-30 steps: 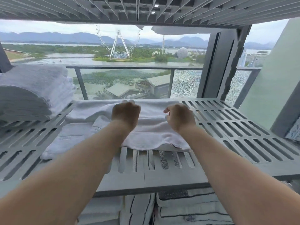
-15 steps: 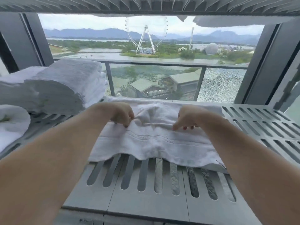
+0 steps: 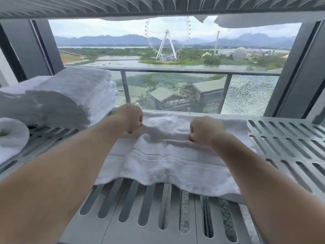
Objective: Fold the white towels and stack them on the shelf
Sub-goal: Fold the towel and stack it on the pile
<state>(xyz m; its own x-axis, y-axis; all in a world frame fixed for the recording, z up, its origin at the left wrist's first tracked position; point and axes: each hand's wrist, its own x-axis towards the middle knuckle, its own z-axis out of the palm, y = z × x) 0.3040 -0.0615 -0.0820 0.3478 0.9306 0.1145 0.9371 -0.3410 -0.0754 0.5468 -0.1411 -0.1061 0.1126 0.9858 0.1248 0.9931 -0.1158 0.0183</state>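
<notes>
The white towel (image 3: 175,155) lies spread on the slatted shelf (image 3: 281,138), in front of the balcony railing (image 3: 175,70) seen through the glass, and its near hem sags a little over the slots. Your left hand (image 3: 129,118) is closed into a fist with a pinch of cloth at the towel's far left, and your right hand (image 3: 204,130) is closed the same way on a ridge of cloth further right; between the two the fabric has bunched into a soft fold. Expect it to behave as thick terry does: light, limp, with no stiffness of its own, so it will droop wherever you do not support it and may catch on the slot edges if dragged. It is not slippery or fragile, so a firm pinch is safe. You would likely do best to hold it near the corners or along the woven band close to the hem, where the cloth looks denser, so that the fold falls straight. The stack of folded towels (image 3: 70,97) sits to the left of the towel, just beside it, and looks the natural place for this one.
</notes>
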